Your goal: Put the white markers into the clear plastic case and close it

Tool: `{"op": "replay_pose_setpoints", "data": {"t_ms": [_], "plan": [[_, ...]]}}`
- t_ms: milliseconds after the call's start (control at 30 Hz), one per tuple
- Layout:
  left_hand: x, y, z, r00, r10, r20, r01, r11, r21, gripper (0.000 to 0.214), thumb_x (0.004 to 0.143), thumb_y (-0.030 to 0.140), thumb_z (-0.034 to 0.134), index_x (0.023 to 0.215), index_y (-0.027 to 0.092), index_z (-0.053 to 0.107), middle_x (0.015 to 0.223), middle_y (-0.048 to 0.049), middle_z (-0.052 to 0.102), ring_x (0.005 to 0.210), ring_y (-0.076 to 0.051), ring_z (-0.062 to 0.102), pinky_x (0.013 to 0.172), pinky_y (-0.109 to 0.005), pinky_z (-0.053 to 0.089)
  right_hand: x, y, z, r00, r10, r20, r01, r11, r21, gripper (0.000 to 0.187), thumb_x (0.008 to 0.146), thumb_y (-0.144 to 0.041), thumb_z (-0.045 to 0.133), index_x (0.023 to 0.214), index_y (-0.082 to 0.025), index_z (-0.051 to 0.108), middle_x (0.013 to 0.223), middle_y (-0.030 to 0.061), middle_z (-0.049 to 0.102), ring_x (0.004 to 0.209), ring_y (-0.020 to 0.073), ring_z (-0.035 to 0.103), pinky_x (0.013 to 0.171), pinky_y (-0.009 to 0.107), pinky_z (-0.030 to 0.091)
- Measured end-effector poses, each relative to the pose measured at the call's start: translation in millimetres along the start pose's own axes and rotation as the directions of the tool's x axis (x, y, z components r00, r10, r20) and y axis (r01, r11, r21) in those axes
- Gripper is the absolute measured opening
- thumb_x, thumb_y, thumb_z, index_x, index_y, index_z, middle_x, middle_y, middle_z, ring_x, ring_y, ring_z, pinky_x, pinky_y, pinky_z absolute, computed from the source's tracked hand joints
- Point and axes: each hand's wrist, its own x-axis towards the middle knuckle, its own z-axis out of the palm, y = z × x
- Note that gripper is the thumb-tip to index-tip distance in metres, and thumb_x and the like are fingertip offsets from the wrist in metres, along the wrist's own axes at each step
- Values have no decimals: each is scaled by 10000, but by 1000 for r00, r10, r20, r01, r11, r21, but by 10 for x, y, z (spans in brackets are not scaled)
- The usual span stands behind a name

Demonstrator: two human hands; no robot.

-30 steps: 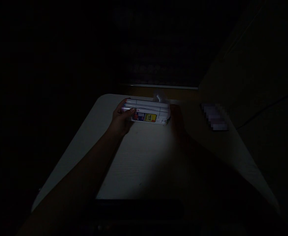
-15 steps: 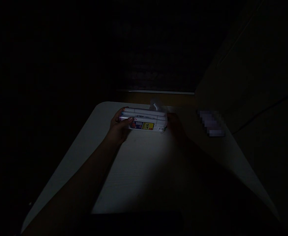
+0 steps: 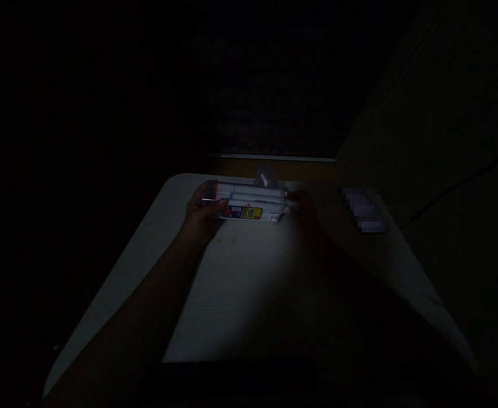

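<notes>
Marker pack (image 3: 249, 205), likely light, stiff and slick-wrapped, is being held endwise in the grip of the left hand (image 3: 201, 212); I cannot tell the grip of the right hand (image 3: 305, 208) in the dark.

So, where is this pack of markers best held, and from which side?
Probably by its short ends, one hand from each side. The pack of markers is long and lies crosswise over the table; the left hand wraps its left end, the right hand meets the right end, grip lost in shadow.

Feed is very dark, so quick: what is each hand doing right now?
Left hand: closed on the left end of the clear plastic pack of white markers with a yellow label.
Right hand: at the pack's right end; grip too dark to tell.
</notes>
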Motion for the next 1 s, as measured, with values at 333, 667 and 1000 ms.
{"op": "replay_pose_setpoints", "data": {"t_ms": [333,667,1000], "plan": [[-1,1,13,999,-1,51,3,1000,-29,452,526,119,783,945,227,651,887,5,664,776,-166,643,667,-269,536,-30,-103,-26,996,-47,73,61,978,-197,479,702,-215,498,1180,-203,490,1144,95,581,1055,227,578,886,392,514],[8,-19,-23,997,-30,65,30,1000,0,508,551,138,768,1024,234,612,936,-3,665,891,-206,648,785,-327,518,-50,-187,-26,979,-188,74,202,911,-360,569,645,-156,459,1212,-182,491,1180,119,591,1076,231,573,917,385,496],[-20,12,10,995,-19,103,16,999,33,501,578,143,727,1053,228,589,970,-18,651,888,-208,638,763,-322,506,-40,-179,-121,978,-202,42,197,854,-481,446,679,-147,446,1111,-121,557,1062,139,617,991,218,587,870,352,495]]}}
